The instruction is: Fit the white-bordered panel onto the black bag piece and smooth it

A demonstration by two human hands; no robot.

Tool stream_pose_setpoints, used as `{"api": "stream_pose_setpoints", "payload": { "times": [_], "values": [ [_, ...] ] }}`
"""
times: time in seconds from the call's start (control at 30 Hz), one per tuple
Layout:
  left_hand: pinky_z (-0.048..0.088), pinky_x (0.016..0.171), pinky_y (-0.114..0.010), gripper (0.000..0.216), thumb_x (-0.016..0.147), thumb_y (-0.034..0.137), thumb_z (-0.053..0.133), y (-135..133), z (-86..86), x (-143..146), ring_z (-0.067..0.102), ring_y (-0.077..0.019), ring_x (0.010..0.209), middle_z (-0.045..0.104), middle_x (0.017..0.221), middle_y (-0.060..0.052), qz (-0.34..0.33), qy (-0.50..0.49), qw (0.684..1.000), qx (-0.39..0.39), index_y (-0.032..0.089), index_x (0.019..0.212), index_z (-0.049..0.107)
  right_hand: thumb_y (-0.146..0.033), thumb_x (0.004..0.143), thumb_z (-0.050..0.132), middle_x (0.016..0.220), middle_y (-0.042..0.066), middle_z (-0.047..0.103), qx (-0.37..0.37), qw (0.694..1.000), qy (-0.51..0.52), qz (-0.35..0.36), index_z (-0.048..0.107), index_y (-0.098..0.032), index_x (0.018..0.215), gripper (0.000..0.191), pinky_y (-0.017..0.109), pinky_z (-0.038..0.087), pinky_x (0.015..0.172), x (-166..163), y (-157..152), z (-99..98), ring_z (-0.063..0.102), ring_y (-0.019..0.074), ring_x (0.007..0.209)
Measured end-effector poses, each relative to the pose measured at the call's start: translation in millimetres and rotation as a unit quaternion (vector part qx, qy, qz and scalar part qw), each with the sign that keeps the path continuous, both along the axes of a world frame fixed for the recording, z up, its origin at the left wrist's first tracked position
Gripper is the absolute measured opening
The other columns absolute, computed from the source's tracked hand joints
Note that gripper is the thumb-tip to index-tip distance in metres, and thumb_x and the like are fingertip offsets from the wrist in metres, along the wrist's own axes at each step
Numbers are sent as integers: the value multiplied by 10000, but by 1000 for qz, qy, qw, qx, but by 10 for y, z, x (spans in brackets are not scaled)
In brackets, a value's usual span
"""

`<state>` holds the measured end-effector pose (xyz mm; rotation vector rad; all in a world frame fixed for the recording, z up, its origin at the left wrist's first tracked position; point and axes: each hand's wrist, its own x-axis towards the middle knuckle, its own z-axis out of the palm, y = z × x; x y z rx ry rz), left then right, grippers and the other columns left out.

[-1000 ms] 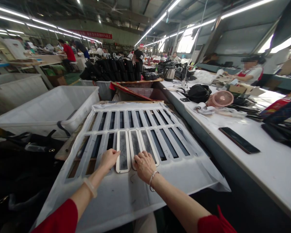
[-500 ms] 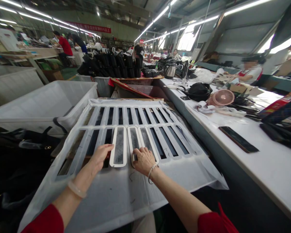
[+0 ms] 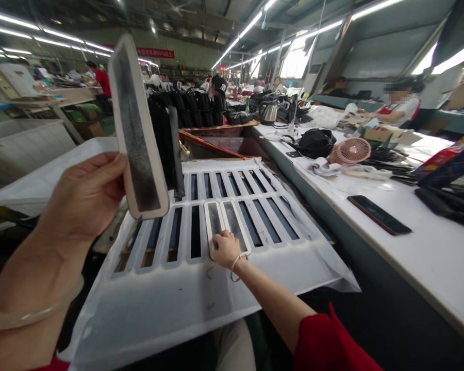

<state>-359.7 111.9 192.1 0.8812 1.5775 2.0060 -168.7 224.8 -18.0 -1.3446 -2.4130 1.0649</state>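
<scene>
Head view, the only one. My left hand [image 3: 87, 198] pinches the raised panel [image 3: 139, 139] by its left long edge, below mid-length, thumb against fingers. Panel is up in the air, lying to the right of my grip; long axis near upright, top end tipped left, flat face toward me. Left hand is by far the nearer to it.

My right hand [image 3: 227, 249] is low at the slotted sheet [image 3: 147, 304], fingers curled over the near end of the first lying panel [image 3: 215, 219]; can't tell if they pinch it or just press. That one and the second lying panel [image 3: 234, 221] sit flat side by side, edges about touching, long axes running away from me, both right of the raised one.

Materials: panels are long rounded-corner rectangles, pale matte rim, dark mottled centre. Sheet is whitish, thin, slack at its near right corner, two rows of narrow slots, mostly dark, brown showing in some. Dark strip [image 3: 177, 149] just behind the raised panel, flat, greyish edge; can't tell if attached. Wrists: glossy pale band [image 3: 34, 314] on the left, thin metal bangle [image 3: 237, 259] on the right. Right side: smooth white worktable [image 3: 441, 263], slab phone [image 3: 379, 215], round-grilled pink fan [image 3: 351, 150].
</scene>
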Motion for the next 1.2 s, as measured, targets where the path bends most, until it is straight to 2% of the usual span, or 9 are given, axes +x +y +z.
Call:
{"api": "stream_pose_setpoints", "payload": {
  "times": [0.13,0.27,0.4,0.6,0.8,0.9,0.97,1.03,1.2],
  "values": [
    [481,463,-168,142,735,238,747,-168,35,202,553,-92,486,642,600,43,-18,50,998,-37,165,844,692,-378,978,553,1048,69,666,-103,977,150,-114,628,-147,1036,250,405,524,856,106,68,448,639,224,979],
    [429,428,-168,337,717,435,780,-379,-505,820,506,-96,468,584,556,63,-50,52,989,-127,167,885,665,-495,964,414,1091,85,668,-175,935,299,-78,534,-167,1180,411,336,556,756,489,-180,1245,677,202,933],
    [456,461,-222,329,881,520,591,-542,-918,1621,541,-136,480,581,570,42,-87,127,977,-150,195,890,640,-604,748,690,1127,90,625,-124,946,295,-55,479,-202,1320,730,395,532,790,1017,-649,1742,636,252,952],
    [484,558,-209,210,947,374,554,-727,-1005,2612,588,-129,596,624,700,14,-155,234,960,-22,217,832,634,-393,658,800,1279,91,540,-24,973,210,-94,497,-193,1350,782,424,418,996,1855,-1088,1780,515,263,1119],
    [520,610,-244,491,820,676,618,-933,-931,3030,609,-148,655,657,849,5,-387,191,901,34,260,1078,647,-360,662,795,1139,39,568,-9,964,213,-159,511,-269,1358,757,399,463,911,2811,-1414,1934,550,248,1036],
    [518,653,-219,273,888,420,667,-1007,-856,3079,613,-123,688,633,904,32,-268,249,930,25,331,1136,595,-380,674,780,1177,40,565,19,967,177,-181,508,-298,1365,747,413,475,893,3307,-1628,2101,553,254,1018],
    [517,698,-245,360,872,334,684,-1002,-772,3097,586,-133,727,593,955,15,-154,282,947,8,336,1203,544,-394,686,759,1229,41,559,50,968,147,-200,502,-320,1371,734,442,467,918,3608,-1789,2186,554,261,1017],
    [501,620,-262,571,830,364,712,-949,-664,3127,554,-154,716,564,957,-5,-129,295,947,-15,327,1341,460,-406,701,740,1267,47,553,73,965,127,-219,493,-328,1379,726,473,460,947,3861,-1945,2216,558,274,1032],
    [500,580,-250,610,811,316,680,-765,-453,3321,591,-125,638,646,990,10,-358,250,895,-96,334,1380,460,-346,739,730,1331,46,543,134,958,115,-228,470,-352,1389,700,468,470,978,4245,-2210,2075,544,290,1157]
  ]
}}
